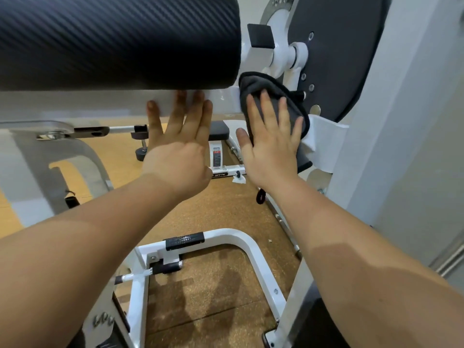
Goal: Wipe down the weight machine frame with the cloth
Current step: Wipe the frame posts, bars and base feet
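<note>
Black ribbed vinyl: roller pad (113,38), upper left, lying across the view. Beneath it, weight machine frame (223,101), a white painted crossbar running rightward to the pivot.

Left hand (175,149): fingers straight and close together, laid flat against the crossbar, holding nothing; judged to be steadying the bar.

Right hand (272,146): fingers straight and spread, palm pressing the cloth (253,84) onto the frame where crossbar meets bracket; no pinch, no curl.

Cloth: dark grey, black-edged, one part hanging loose below the palm.

Dark disc (346,46), bolted, just right of the cloth; pale upright (401,121) beyond it.

Handling: whole palm on the cloth, even pressure, overlapping passes along the bar. Gather the hanging corner so it cannot snag on the bolts or pivot collar. Work into the bracket corner, where grime likely collects.

Markings: warning sticker (216,156), seen between the two hands on a lower white tube, red and black print too small to read. The plate (220,174) below it bears lettering that seems to read GRTW, uncertain
</note>
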